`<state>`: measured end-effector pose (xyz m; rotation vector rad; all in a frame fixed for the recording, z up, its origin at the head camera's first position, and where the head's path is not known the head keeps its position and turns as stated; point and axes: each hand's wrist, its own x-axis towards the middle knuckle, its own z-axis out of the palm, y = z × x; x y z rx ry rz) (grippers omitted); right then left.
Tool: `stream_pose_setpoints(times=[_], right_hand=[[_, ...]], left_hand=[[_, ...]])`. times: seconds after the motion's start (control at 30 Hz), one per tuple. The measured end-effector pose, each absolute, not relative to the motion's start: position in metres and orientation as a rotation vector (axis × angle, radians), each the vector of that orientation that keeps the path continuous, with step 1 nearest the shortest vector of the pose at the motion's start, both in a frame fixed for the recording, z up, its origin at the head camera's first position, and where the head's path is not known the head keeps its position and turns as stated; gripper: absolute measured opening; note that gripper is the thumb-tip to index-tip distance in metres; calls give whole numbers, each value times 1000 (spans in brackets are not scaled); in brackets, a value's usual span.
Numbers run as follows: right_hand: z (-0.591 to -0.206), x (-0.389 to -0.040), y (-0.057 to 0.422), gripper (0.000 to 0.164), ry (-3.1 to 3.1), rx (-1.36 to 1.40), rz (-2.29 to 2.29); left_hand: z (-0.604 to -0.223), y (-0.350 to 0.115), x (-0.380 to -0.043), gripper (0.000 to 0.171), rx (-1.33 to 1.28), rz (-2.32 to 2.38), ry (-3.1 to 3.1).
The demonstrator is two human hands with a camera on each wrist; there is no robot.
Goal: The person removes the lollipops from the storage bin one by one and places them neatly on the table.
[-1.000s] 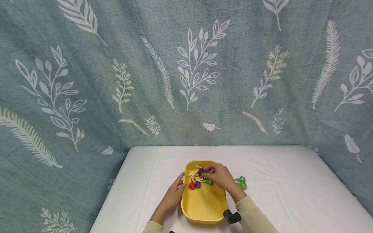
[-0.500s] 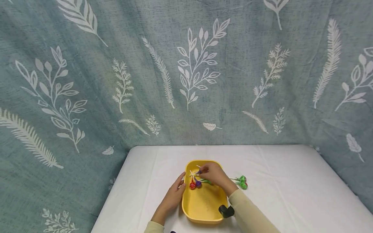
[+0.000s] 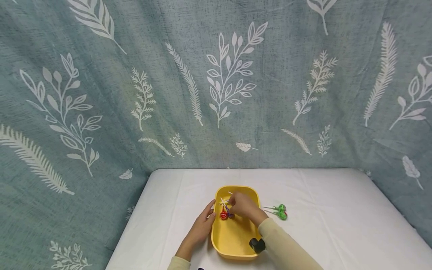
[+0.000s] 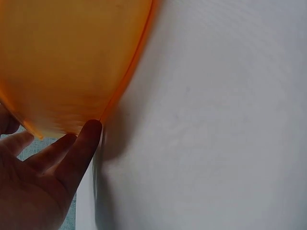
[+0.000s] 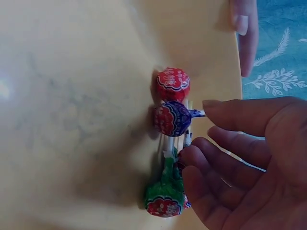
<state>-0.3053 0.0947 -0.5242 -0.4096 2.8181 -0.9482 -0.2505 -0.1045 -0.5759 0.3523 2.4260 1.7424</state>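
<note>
A yellow tray (image 3: pixel 235 234) stands on the table, holding several wrapped lollipops in its far part. My left hand (image 3: pixel 200 229) rests against the tray's left side, its fingers fairly straight at the wall and rim. Over the tray, my right hand (image 3: pixel 245 206) has its fingers loosely bent. In the right wrist view, the thumb touches the short visible stick of a purple lollipop (image 5: pixel 171 119), with a gap between thumb and forefinger. Beside that are a red lollipop (image 5: pixel 172 82) and a green lollipop (image 5: pixel 164 197). Other sticks are partly hidden by my fingers.
Two green lollipops (image 3: pixel 281 212) lie on the white table (image 3: pixel 324 221) right of the tray. Behind the table hangs a leaf-patterned curtain (image 3: pixel 189 112). A black device (image 3: pixel 257 245) on my right wrist hangs over the tray's near right edge.
My right hand has moved left and slightly nearer, from the purple and red lollipops at the back to the front purple lollipop. My left hand stays at the tray's side.
</note>
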Motion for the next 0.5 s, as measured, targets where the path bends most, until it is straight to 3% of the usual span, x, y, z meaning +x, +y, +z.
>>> stream_pose_setpoints(times=[0.23,0.5], right_hand=[[-529,-308,92,14,2782,-467,-898],[-534,-307,90,23,2807,-505,-845]], left_hand=[[-578,-105,-252,52,366,1737,2444],[-580,-105,-252,52,366,1773,2413]])
